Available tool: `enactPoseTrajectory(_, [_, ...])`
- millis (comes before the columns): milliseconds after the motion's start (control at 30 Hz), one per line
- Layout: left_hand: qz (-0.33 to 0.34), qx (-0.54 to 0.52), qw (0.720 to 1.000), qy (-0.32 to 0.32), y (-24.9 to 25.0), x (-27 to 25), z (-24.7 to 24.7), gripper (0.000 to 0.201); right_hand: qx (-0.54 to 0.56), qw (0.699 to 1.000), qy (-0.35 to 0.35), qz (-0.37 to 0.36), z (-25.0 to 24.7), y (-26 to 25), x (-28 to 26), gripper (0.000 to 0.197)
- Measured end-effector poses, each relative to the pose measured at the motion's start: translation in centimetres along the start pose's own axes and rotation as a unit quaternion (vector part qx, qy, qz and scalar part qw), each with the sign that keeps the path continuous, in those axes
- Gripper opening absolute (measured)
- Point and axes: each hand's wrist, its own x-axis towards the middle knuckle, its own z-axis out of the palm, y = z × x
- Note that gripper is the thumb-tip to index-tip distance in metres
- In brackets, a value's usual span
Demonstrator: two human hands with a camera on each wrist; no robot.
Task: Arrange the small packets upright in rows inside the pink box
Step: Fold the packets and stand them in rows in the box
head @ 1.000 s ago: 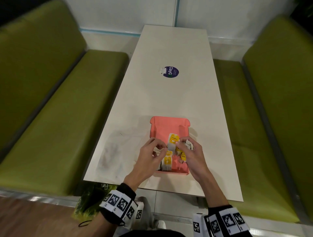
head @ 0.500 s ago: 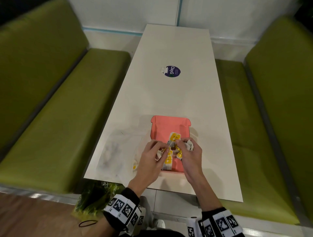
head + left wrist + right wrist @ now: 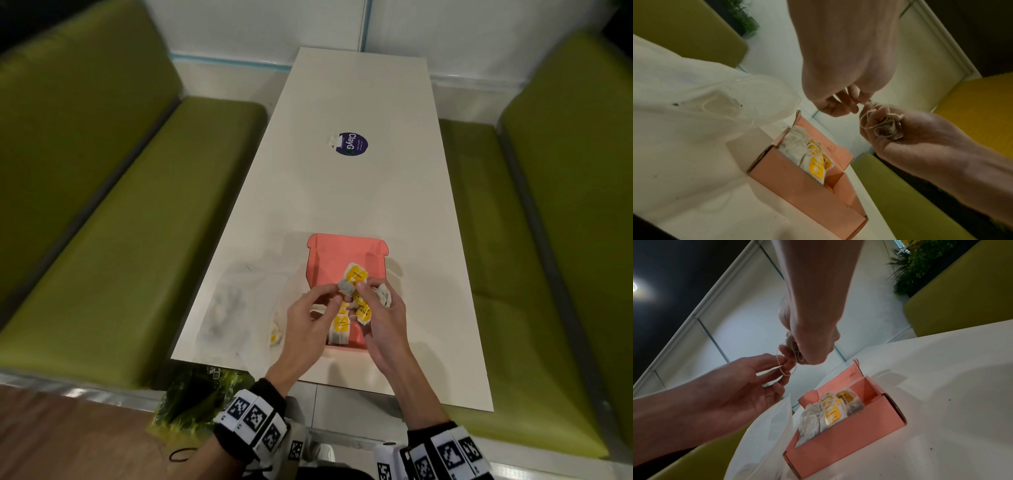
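The pink box (image 3: 342, 250) lies open on the white table, with several small white packets with yellow tags (image 3: 339, 327) upright in its near half; they also show in the wrist views (image 3: 813, 160) (image 3: 831, 410). Both hands hover just above the box. My right hand (image 3: 371, 298) grips a bunch of packets (image 3: 889, 128) with tangled strings. My left hand (image 3: 337, 293) pinches a string (image 3: 784, 368) from that bunch. One packet with a yellow tag (image 3: 354, 274) sticks up between the two hands.
A clear plastic bag (image 3: 233, 308) lies left of the box, with another yellow-tagged packet (image 3: 275, 337) at its edge. A round purple sticker (image 3: 351, 144) sits mid-table. Green benches (image 3: 137, 240) flank the table on both sides.
Both hands have risen from inside the box and drawn together above it. The left fingers now pinch a string of the bunch that the right hand holds.
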Motion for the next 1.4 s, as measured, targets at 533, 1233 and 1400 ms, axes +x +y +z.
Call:
enactPoseTrajectory(533, [0.026,0.021,0.999,-0.033,1.7,0.9,-1.2,0.022,-0.17,0.98,-0.003,-0.102,-1.4,-0.9,0.7,0.008])
enactPoseTrajectory(1233, [0.022,0.075,0.987,-0.141,1.3,2.1,-1.0,0.003,-0.377,0.913,-0.081,-0.137,-2.6,-0.2,-0.4,0.01])
enactPoseTrajectory(1400, [0.026,0.215,0.96,-0.176,-1.2,1.2,-1.6,0.019,-0.5,0.865,-0.044,-0.03,-5.5,0.7,1.1,0.011])
